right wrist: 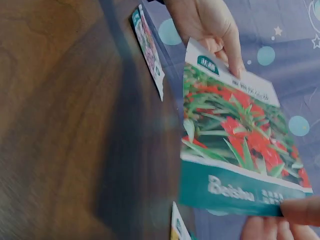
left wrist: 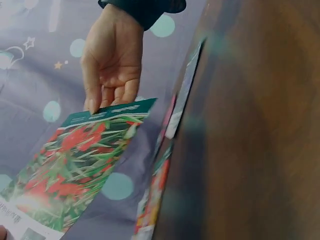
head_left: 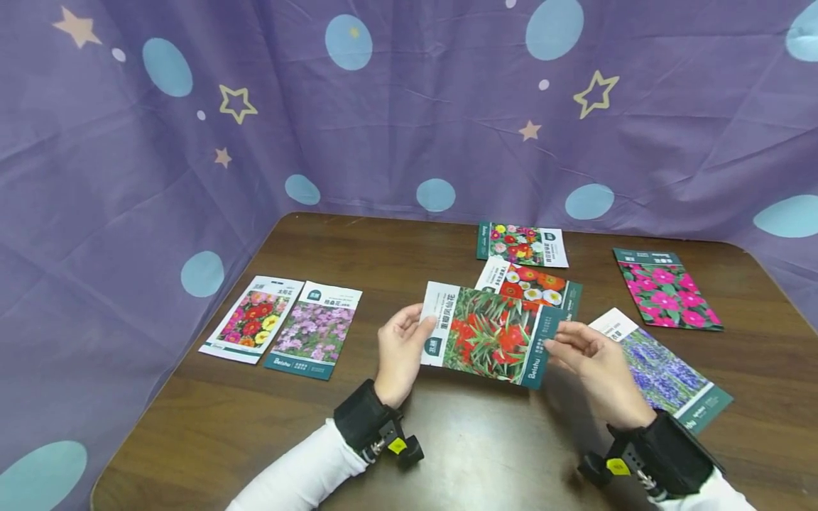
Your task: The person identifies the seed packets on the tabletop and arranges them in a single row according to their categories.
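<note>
Both hands hold one seed packet (head_left: 491, 335) with red flowers and narrow green leaves, raised above the table and turned sideways. My left hand (head_left: 400, 349) pinches its white end, thumb on the front. At the green end, my right hand (head_left: 597, 365) grips it between thumb and fingers. The right wrist view shows the packet (right wrist: 240, 130) with air between it and the tabletop. Behind it, partly covered in the head view, lies an orange-and-white flower packet (head_left: 530, 282). A blue-purple flower packet (head_left: 664, 369) lies beneath the right hand, partly hidden by the wrist.
On the left lie a mixed-flower packet (head_left: 252, 319) and a pale purple flower packet (head_left: 313, 330), side by side. A multicoloured packet (head_left: 520, 245) lies near the back edge, a pink flower packet (head_left: 667, 289) at the right. A purple curtain (head_left: 409, 106) hangs behind the wooden table (head_left: 211, 419).
</note>
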### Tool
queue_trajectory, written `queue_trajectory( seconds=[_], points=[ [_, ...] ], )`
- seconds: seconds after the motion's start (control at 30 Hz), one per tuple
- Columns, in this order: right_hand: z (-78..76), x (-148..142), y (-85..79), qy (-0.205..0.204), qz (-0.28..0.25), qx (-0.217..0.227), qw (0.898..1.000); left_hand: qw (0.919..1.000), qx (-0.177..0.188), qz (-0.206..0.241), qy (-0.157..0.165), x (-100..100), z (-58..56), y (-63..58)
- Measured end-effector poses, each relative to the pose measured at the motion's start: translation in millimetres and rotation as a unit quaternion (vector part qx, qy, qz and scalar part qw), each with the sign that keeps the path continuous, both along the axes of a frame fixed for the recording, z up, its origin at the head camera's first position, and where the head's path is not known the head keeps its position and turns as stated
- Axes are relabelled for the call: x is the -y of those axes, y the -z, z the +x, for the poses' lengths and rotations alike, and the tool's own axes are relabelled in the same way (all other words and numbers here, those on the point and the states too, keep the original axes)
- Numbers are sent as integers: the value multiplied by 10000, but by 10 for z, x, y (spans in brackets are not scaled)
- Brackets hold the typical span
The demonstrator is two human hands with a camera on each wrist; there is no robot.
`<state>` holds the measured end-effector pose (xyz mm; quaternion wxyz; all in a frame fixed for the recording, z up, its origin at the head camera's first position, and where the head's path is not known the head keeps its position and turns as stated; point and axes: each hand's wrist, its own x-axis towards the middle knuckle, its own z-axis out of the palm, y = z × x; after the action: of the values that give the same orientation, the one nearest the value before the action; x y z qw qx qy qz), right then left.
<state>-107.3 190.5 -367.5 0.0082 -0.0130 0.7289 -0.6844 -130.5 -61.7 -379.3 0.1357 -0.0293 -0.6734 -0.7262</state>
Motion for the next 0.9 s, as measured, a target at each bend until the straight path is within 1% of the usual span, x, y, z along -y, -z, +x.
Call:
queue_trajectory(
  seconds=[0.07, 0.1, 0.17, 0.2, 0.23, 0.3, 0.33, 0.4, 0.43, 0.47, 0.57, 0.63, 0.67, 0.77, 0.9],
  points=[
    [-40, -19, -73, -137, 543, -265, 9981, 9994, -198, -235, 168, 41, -28, -83],
    [-61, -29, -122, -191, 878, -466, 9949, 9981, -338, -420, 280, 64, -48, -131],
    [-100, -44, -239, -368, 1571, -888, 9829, 9926, -657, -822, 603, 110, -91, -237],
    [-117, -44, -296, -478, 1780, -1080, 9769, 9876, -815, -1082, 793, 131, -114, -291],
    [-130, -38, -351, -645, 1900, -1211, 9721, 9812, -957, -1352, 995, 150, -134, -349],
    [-145, -5, -436, -987, 2142, -1452, 9609, 9638, -1227, -1910, 1400, 174, -170, -456],
    [-147, 21, -461, -1206, 2165, -1539, 9565, 9551, -1312, -2127, 1592, 179, -185, -508],
    [-142, 86, -478, -1515, 2185, -1678, 9493, 9382, -1428, -2518, 1897, 181, -212, -598],
    [-136, 125, -471, -1609, 2203, -1670, 9475, 9310, -1438, -2655, 2051, 181, -225, -638],
    [-126, 160, -459, -1681, 2203, -1701, 9457, 9258, -1404, -2746, 2187, 181, -235, -672],
    [-83, 245, -412, -1761, 2222, -1669, 9443, 9172, -1166, -2869, 2506, 184, -249, -739],
    [-62, 283, -370, -1749, 2240, -1710, 9434, 9137, -970, -2925, 2648, 193, -247, -759],
    [-56, 295, -350, -1781, 2206, -1783, 9423, 9132, -891, -2930, 2688, 197, -244, -760],
    [-55, 321, -276, -1833, 2173, -1809, 9415, 9109, -700, -2953, 2795, 207, -237, -735],
    [-49, 336, -216, -1901, 2188, -1485, 9455, 9064, -484, -3011, 2922, 219, -239, -687]
  ],
)
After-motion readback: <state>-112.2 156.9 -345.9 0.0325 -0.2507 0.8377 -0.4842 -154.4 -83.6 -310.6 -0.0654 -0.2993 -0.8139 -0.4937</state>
